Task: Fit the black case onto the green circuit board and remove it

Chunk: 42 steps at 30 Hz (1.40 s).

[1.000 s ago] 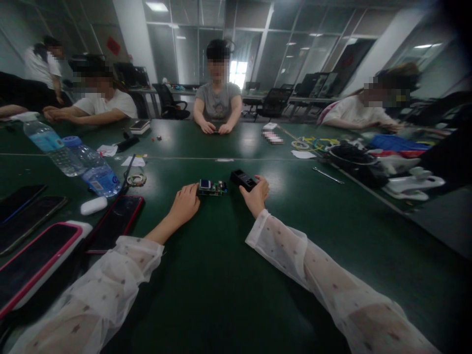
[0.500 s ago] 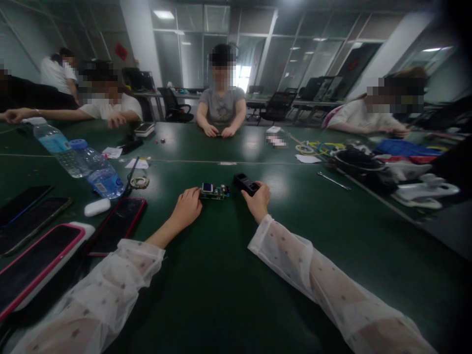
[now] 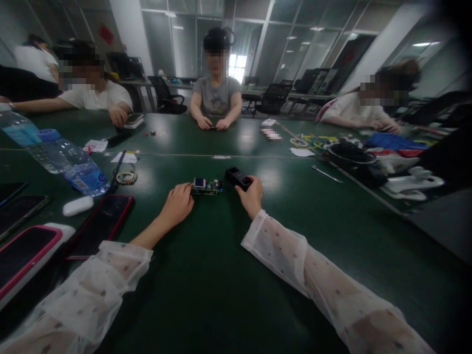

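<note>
My left hand [image 3: 177, 202] is closed at the left end of a green circuit board [image 3: 211, 187] with a small screen on it. The board is just above or on the green table; I cannot tell which. To its right, my right hand [image 3: 252, 194] grips a black plastic case [image 3: 235, 175] with openings in its upper face, thumb on the near side and fingers on the far side. A small gap separates board and case. The fingertips of my left hand are partly hidden.
Water bottles [image 3: 75, 164], a white earphone case [image 3: 78, 206] and several phones, one red-edged [image 3: 103, 223], lie left on the table [image 3: 206, 275]. A wrench [image 3: 326, 174], cables [image 3: 304, 141] and a white plastic part [image 3: 413, 183] are right. Several people sit around.
The whole view has shifted, so things appear further left and slightly higher. My hands keep their holds on the board and case. At the left, a co-worker's hand now rests by the small stack.
</note>
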### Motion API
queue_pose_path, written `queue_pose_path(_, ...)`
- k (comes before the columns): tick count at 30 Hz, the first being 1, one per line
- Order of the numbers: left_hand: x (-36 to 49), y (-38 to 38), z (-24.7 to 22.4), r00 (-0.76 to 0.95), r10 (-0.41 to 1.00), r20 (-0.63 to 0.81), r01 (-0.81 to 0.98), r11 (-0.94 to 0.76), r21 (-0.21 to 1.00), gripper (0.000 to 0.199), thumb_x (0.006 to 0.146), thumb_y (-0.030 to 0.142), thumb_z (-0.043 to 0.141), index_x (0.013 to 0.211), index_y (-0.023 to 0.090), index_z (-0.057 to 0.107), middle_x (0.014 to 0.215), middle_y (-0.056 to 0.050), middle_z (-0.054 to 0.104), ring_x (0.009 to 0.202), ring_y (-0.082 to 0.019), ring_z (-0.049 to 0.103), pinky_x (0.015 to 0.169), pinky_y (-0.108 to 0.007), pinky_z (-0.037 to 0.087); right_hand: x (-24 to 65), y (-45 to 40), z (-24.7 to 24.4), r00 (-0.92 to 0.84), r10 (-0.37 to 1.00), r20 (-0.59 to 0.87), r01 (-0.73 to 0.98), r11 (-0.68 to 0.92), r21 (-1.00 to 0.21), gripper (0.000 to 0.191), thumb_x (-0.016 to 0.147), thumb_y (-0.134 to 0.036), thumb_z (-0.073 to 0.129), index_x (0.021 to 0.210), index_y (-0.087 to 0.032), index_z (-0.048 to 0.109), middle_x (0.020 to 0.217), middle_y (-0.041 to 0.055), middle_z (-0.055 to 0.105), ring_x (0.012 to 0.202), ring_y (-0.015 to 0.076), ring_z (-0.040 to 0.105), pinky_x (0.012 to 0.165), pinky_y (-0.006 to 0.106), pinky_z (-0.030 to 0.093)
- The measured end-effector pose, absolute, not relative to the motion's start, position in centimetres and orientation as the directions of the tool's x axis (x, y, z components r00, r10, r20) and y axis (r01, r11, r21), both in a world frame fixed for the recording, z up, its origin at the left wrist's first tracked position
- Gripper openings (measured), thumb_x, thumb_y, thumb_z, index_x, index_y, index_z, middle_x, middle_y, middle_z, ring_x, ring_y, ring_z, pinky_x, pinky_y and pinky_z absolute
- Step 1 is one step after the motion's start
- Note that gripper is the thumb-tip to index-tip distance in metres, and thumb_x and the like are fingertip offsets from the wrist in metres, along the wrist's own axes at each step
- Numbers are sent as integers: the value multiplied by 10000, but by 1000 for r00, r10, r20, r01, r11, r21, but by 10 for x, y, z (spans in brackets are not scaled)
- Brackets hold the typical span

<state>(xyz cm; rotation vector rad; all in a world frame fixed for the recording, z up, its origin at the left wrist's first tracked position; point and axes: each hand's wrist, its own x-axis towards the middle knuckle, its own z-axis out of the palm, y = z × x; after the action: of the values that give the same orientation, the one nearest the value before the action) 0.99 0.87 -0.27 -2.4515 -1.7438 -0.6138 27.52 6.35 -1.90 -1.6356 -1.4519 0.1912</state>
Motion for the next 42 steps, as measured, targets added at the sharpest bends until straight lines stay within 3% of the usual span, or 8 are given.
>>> queue_pose_path(21,10,9,-4,272,888,370,918,-355,178,396,966,213,406,1338,100,484,1368,-160,542,1277,-277,484,1048,-464,429,276,67,-23,312,815,488,744,110,-659,478,713,-237,708,1117,-133,474,1151,170,513,1104,316,472,995,487,395)
queue_pose_path(30,9,8,-4,274,885,375,910,-365,197,411,967,221,399,1362,125,458,1377,-159,539,1290,-280,493,1059,-478,427,280,69,-25,325,777,538,659,222,-719,448,739,-261,674,1134,-166,484,1148,136,527,1105,299,486,1002,499,405)
queue_pose_path(33,10,9,-6,224,890,398,900,-346,267,613,956,230,418,1510,89,197,1452,-214,456,1313,-305,483,1056,-499,430,280,70,-24,342,766,544,612,258,-747,479,750,-283,676,1164,-162,468,1168,141,522,1108,290,510,996,491,422)
queue_pose_path(35,11,8,-6,185,877,443,889,-342,305,817,937,230,455,1538,81,-77,1535,-269,312,1352,-329,447,1056,-508,428,280,71,-24,359,761,540,579,272,-769,494,752,-295,679,1174,-158,460,1176,146,518,1105,285,524,982,485,440)
queue_pose_path(37,12,7,-5,159,854,496,890,-342,303,923,924,214,473,1509,101,-232,1584,-292,170,1411,-354,366,1072,-520,405,280,72,-24,366,759,538,552,289,-782,509,753,-301,683,1183,-155,453,1191,150,512,1110,280,532,974,476,455)
queue_pose_path(42,13,6,-4,174,855,488,917,-321,237,904,927,214,469,1522,144,-207,1608,-265,123,1477,-376,212,1116,-554,333,279,71,-24,334,771,542,515,332,-790,526,779,-325,678,1221,-166,442,1224,142,509,1115,263,552,974,468,478)
